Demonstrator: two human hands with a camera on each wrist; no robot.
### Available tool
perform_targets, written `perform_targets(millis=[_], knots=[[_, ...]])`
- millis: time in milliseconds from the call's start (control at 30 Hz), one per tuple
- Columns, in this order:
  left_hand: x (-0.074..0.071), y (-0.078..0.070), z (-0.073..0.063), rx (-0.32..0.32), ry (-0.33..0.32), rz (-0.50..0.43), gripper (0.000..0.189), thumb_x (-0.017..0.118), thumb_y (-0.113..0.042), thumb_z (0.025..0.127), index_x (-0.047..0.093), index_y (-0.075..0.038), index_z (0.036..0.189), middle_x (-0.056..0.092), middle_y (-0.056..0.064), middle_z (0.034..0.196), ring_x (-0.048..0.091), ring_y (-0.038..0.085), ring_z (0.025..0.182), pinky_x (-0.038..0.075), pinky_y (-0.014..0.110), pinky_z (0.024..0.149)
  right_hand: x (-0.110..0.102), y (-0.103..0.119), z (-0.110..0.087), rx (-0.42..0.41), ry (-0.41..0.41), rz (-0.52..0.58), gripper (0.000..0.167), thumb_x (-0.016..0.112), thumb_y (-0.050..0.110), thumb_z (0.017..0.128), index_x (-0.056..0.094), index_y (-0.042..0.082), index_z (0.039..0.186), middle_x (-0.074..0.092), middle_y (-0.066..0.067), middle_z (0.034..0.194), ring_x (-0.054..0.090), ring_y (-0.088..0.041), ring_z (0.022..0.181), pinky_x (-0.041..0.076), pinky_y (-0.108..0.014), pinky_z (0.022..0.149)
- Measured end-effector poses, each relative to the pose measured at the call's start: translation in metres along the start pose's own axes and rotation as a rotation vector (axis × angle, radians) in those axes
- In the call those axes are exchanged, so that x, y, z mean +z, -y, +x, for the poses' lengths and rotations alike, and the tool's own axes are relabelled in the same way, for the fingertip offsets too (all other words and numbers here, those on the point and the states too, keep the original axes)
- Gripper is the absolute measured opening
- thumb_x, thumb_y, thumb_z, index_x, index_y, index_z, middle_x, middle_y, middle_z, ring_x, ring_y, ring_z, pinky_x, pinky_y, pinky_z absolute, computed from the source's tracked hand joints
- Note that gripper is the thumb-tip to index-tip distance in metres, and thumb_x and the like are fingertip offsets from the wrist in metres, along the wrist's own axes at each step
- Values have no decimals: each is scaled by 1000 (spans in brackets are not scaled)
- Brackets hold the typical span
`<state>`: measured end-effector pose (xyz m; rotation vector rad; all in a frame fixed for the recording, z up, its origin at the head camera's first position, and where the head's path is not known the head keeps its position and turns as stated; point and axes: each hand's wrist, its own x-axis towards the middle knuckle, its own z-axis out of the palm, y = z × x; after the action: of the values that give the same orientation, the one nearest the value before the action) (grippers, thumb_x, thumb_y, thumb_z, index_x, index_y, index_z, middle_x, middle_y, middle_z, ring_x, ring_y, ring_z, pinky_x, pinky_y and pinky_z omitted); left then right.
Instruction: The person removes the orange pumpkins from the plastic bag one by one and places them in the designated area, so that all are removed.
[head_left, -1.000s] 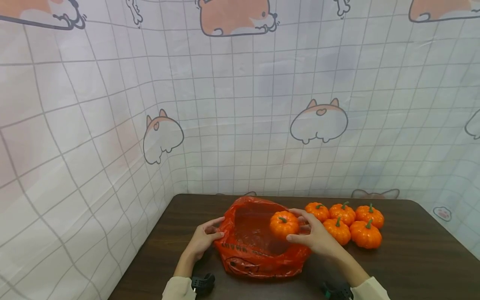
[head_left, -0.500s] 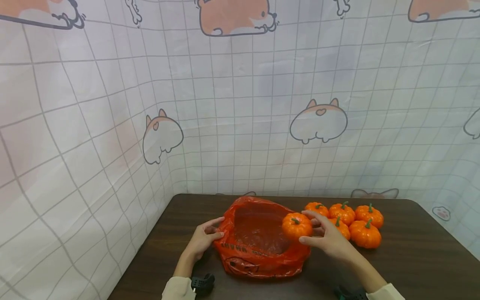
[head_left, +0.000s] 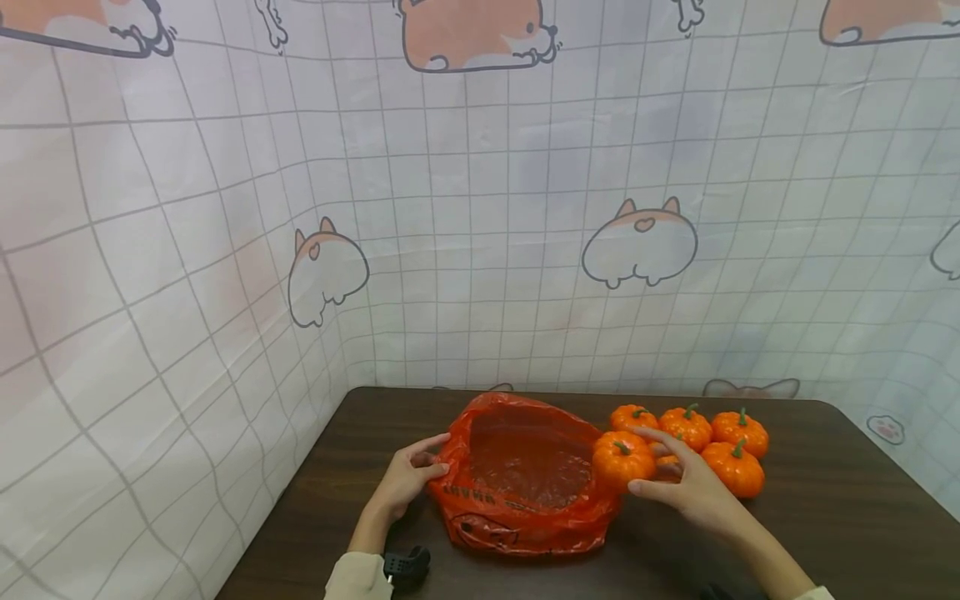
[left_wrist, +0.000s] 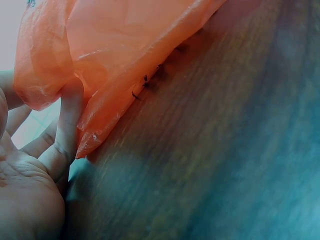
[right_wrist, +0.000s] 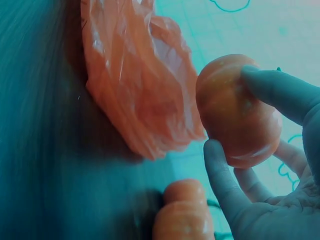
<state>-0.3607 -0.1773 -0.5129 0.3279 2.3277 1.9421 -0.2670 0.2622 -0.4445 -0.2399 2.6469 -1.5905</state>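
Observation:
A red plastic bag [head_left: 525, 529] stands on the table with its mouth spread wide toward me. My left hand [head_left: 402, 479] holds the bag's left rim; in the left wrist view the fingers [left_wrist: 70, 117] are at the folded plastic edge. My right hand [head_left: 693, 487] grips a small orange pumpkin [head_left: 622, 460] with a green stem, just beyond the bag's right rim. The right wrist view shows thumb and fingers around this pumpkin [right_wrist: 237, 112], raised off the table beside the bag [right_wrist: 135, 85]. Inside, the part of the bag that shows holds no pumpkin.
Several more small pumpkins [head_left: 733, 469] sit grouped on the table right of the bag, one partly hidden behind my right hand. The dark wooden table [head_left: 825, 500] ends at a back edge against a grid-patterned cloth [head_left: 487, 250], which also hangs at the left.
My right hand has carried the pumpkin from over the bag's mouth rightward, to the bag's right rim and toward the group. The left hand and the bag have stayed in place.

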Motion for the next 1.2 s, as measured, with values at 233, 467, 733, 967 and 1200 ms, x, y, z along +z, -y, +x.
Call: perform_targets(millis=[233, 467, 733, 967, 1200], knots=[[0, -1, 0, 4, -3, 11, 51, 71, -11, 96, 59, -14, 146, 68, 16, 106, 64, 18, 88, 55, 32, 73, -13, -14, -10, 9, -9, -24, 78, 78, 32, 91, 36, 20, 156, 35, -31, 150, 43, -55, 135, 54, -47, 87], [-1, -2, 2, 12, -7, 14, 51, 71, -10, 95, 60, -14, 145, 68, 16, 105, 64, 20, 88, 55, 32, 75, -27, -31, -19, -2, -6, -66, 78, 76, 27, 93, 34, 12, 157, 37, -37, 149, 51, -55, 127, 55, -49, 83], [-1, 0, 2, -2, -10, 0, 52, 71, -10, 95, 59, -14, 145, 68, 15, 106, 65, 18, 88, 56, 31, 74, -44, -47, -25, -16, 46, -104, 76, 75, 25, 93, 36, 6, 154, 47, -33, 141, 57, -40, 119, 52, -42, 81], [-1, 1, 3, -6, -4, 2, 52, 72, -10, 95, 59, -13, 145, 68, 15, 103, 64, 18, 86, 55, 31, 72, -55, -62, -31, -63, 107, -123, 70, 73, 22, 94, 38, 2, 151, 53, -29, 135, 58, -34, 115, 52, -34, 79], [-1, 1, 2, -9, 1, 2, 52, 72, -10, 95, 59, -13, 145, 68, 14, 102, 63, 18, 85, 55, 31, 71, -65, -72, -38, -107, 137, -130, 69, 71, 18, 96, 35, 0, 153, 52, -28, 133, 59, -13, 109, 52, -25, 80]])
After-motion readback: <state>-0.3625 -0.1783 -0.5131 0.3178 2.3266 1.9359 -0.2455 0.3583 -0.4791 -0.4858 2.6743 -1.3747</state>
